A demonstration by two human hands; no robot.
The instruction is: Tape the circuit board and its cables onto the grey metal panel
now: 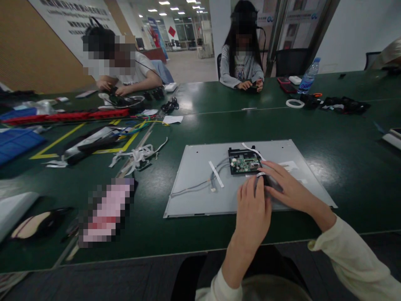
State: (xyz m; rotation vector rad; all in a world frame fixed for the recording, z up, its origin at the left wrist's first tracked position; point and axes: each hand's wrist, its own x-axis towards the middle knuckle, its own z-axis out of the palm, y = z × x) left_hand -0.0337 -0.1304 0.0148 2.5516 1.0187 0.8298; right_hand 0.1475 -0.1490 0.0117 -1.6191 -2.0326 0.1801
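Observation:
My left hand (pixel 253 202) is closed, its fingers bent over a small dark object (pixel 265 179) above the near right part of a flat grey panel (pixel 191 171). From the right, my right hand (pixel 290 189) closes on the same dark object with thumb and fingers. Its kind is hidden by my fingers. Just beyond my fingertips, a black frame with a green circuit board (pixel 242 164) lies on the panel. A white strip (pixel 250 148) curves over the frame's far right corner. Grey cables (pixel 194 187) run left from the board, and another white strip (pixel 216 174) lies across them.
Left of the panel lie a phone (pixel 108 211), a heap of white strips (pixel 140 156) and a computer mouse (pixel 34 223). Two people sit across the green table, both handling small items. A water bottle (pixel 309 77) and a white tape ring (pixel 295 103) are at the far right.

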